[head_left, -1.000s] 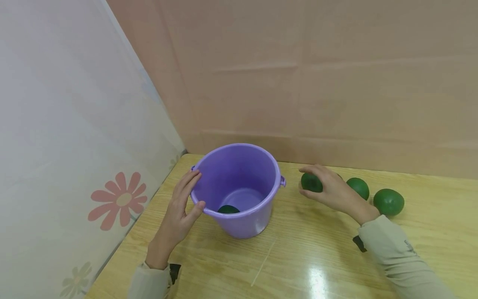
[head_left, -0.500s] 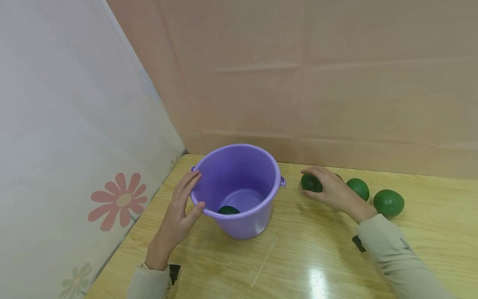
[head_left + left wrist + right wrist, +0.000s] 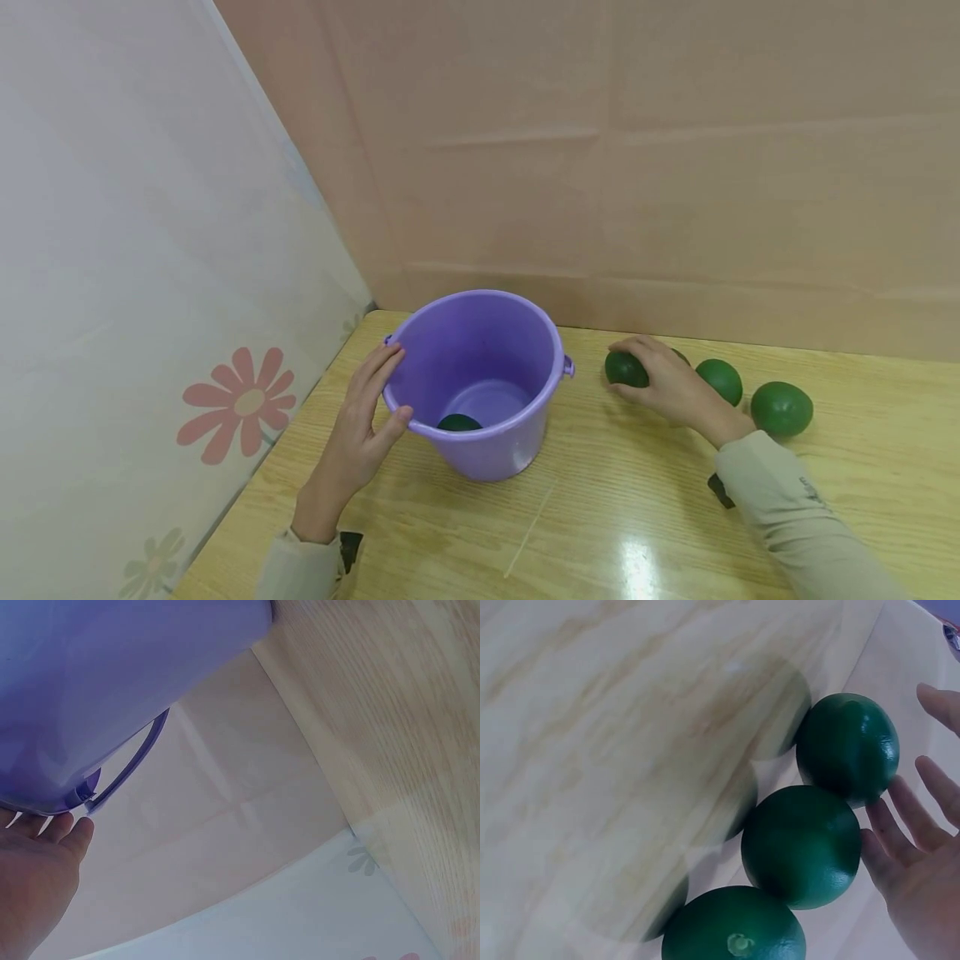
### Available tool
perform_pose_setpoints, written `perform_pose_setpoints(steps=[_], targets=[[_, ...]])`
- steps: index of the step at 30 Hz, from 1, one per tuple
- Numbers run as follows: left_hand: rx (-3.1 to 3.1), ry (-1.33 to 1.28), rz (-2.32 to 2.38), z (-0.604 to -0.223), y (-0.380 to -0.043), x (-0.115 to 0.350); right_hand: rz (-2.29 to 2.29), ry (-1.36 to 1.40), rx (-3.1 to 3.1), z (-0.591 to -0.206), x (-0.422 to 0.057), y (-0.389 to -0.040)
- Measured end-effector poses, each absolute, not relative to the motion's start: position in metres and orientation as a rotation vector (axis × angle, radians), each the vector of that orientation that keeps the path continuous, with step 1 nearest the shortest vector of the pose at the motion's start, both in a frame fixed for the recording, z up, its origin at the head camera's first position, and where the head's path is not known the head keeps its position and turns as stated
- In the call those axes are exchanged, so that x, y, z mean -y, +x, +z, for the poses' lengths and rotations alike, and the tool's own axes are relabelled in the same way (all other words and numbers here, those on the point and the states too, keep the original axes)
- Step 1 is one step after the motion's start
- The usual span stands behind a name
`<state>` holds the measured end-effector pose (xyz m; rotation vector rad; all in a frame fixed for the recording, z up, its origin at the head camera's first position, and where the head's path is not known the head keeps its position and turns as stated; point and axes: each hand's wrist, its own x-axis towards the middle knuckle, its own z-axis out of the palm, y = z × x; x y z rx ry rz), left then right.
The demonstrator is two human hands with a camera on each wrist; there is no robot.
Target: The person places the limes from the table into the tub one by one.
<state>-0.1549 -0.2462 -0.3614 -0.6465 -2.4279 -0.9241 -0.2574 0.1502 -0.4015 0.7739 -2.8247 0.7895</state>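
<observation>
A purple bucket (image 3: 480, 454) stands tilted in the head view, with one dark green avocado (image 3: 458, 422) inside. My left hand (image 3: 352, 446) rests on the bucket's left rim, fingers along the edge and thumb at the front. To the right, my right hand (image 3: 660, 383) lies over a dark green avocado (image 3: 625, 369), thumb at its near side and fingers at its far side. In the right wrist view my right hand (image 3: 922, 862) has fingers spread and palm bare, fingertips right beside the avocados.
Avocados sit in a row along the table: one mostly behind the right hand, a rounder one (image 3: 720, 382) and the rightmost one (image 3: 782, 408). A flowered panel (image 3: 135, 275) rises at left and a brown sheet (image 3: 750, 183) behind the table (image 3: 585, 517).
My right hand has shifted very slightly to the right and down, its fingertips drawing back over the left avocado, which stays in place. The left hand and bucket have not moved.
</observation>
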Motion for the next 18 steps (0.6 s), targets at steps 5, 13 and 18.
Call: perform_pose_setpoints(steps=[5,13,18], targets=[[2.425,-0.651,-0.925,-0.3620,-0.1548,0.2462,0.771,0.755,2.832,-0.4049,-0.1513,-0.2596],[2.431,-0.650,-0.927,-0.3621,-0.1548,0.2461,0.772,0.771,2.823,-0.4076,-0.1504,-0.2608],[2.431,-0.653,-0.927,-0.3612,-0.1547,0.2458,0.804,0.779,2.827,-0.4082,-0.1481,-0.2594]])
